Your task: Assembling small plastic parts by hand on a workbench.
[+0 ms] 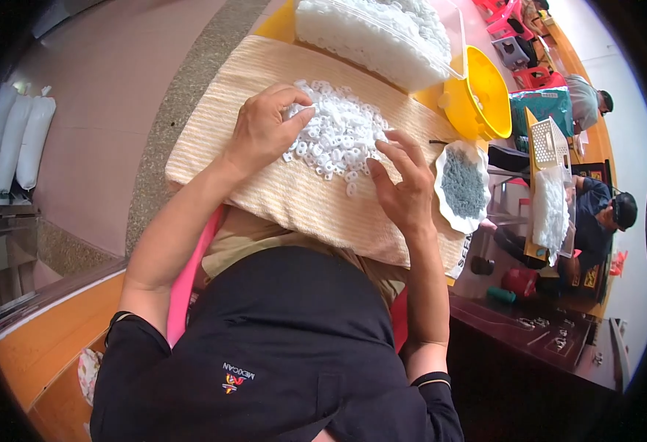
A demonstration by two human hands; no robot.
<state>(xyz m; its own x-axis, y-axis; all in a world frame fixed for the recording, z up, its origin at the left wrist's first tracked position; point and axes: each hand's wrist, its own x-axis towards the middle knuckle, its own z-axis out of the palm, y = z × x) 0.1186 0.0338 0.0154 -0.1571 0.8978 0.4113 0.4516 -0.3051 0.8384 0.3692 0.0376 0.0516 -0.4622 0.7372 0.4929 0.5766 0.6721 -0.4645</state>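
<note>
Under the fingertips (303, 110) of the left hand (264, 129) part of the pile of small white rings (338, 132) is covered, so whether a ring is pinched there cannot be told; the same holds beneath the fingers (393, 151) of the right hand (404, 188). Beyond the fingers, the clear bin of white pieces (382, 37) is cut off by the upper edge. Right of the fingers, the grey contents of the white dish (462, 184) are too fine to be made out singly.
</note>
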